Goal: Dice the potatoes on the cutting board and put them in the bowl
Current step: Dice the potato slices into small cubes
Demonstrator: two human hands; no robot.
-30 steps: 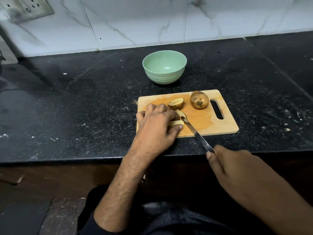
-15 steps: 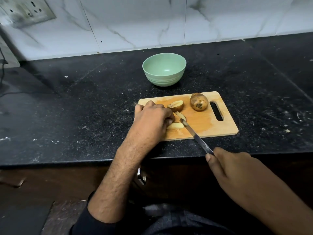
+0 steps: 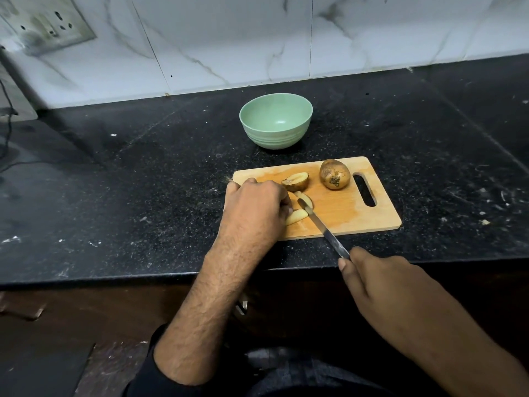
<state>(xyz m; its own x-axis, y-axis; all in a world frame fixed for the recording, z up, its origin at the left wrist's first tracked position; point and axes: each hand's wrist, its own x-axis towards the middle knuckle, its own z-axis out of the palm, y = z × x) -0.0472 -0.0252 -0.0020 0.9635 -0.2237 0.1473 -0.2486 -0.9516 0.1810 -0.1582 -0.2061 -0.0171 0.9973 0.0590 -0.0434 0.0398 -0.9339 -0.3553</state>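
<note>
A wooden cutting board [image 3: 343,213] lies on the black counter. On it sit a whole brown potato [image 3: 334,174], a potato half [image 3: 296,181] and pale potato slices [image 3: 297,216]. My left hand [image 3: 254,207] covers the board's left part, its curled fingers holding the slices down. My right hand [image 3: 380,285] grips the handle of a knife [image 3: 320,224], off the counter's front edge. The blade slants up-left, its tip resting among the slices beside my left fingers. A green bowl [image 3: 276,120] stands empty behind the board.
The black counter [image 3: 143,181] runs left and right of the board, with white specks scattered on it. A marble-tiled wall [image 3: 257,38] stands behind, with a socket plate [image 3: 48,21] at top left. A dark cable [image 3: 8,116] hangs at the far left.
My left hand slid a little up and left on the board, uncovering more of the slices. The knife tip moved slightly further up among them. Bowl and whole potato did not move.
</note>
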